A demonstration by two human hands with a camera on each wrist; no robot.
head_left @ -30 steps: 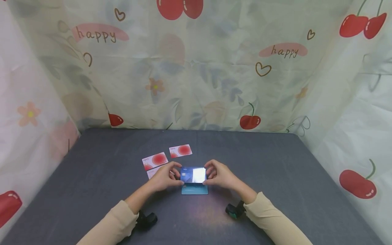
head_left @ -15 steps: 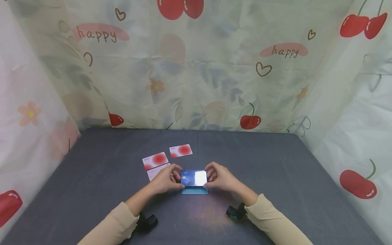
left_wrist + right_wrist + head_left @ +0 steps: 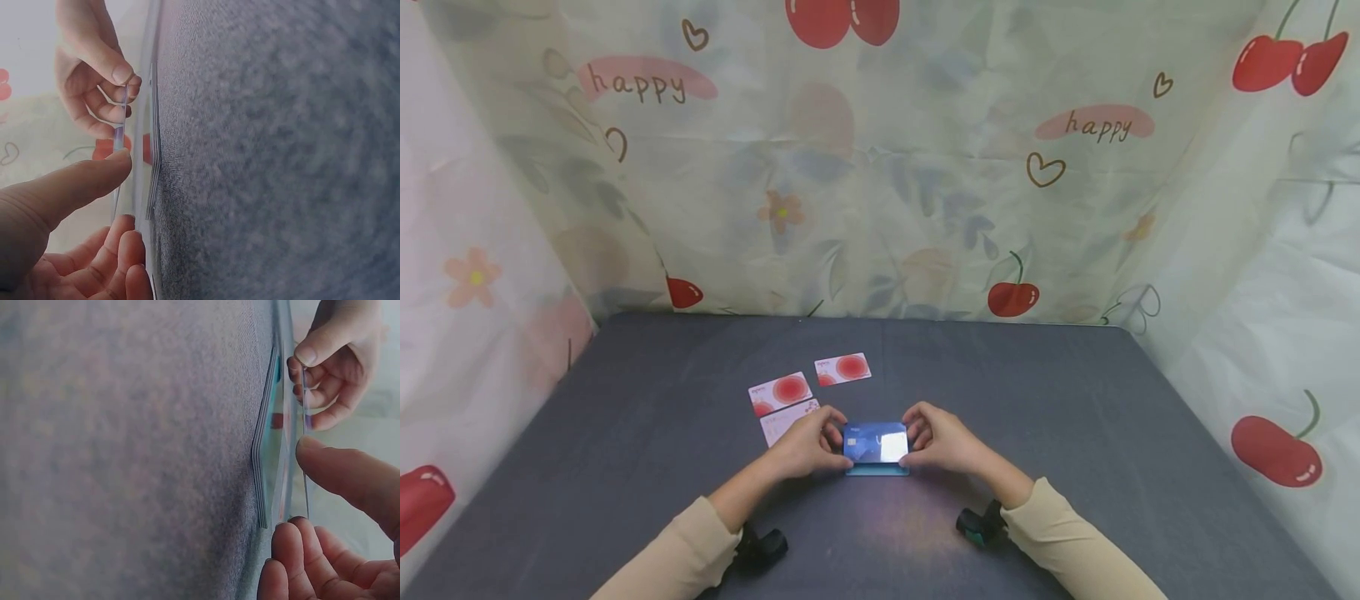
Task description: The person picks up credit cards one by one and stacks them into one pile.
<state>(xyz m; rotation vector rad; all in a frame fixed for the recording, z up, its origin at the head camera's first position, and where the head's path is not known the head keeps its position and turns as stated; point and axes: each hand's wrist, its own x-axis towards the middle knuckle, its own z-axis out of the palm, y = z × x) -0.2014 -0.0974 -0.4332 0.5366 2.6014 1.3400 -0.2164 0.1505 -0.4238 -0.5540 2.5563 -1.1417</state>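
Between thumb and fingers, my left hand [image 3: 807, 443] pinches the left edge of a dark blue bank card [image 3: 874, 442] with a chip and a bright glare patch. The right edge of that card is gripped the same way by my right hand [image 3: 946, 442]. Both wrist views show the card held level, with a gap between it and a neat stack of cards [image 3: 259, 456] lying on the table. From the head view only the near strip of the light blue top card [image 3: 877, 470] shows; the held card hides the rest.
Left of the hands lie a white and red card [image 3: 780, 394] and a pale pink card [image 3: 786, 421], partly behind the left hand. Another white and red card [image 3: 842, 369] lies farther back. A patterned curtain [image 3: 880, 208] stands behind the dark grey table [image 3: 1037, 383].
Both hands have brought the dark blue card toward the near side, so it now covers more of the light blue card. The other cards have stayed put.
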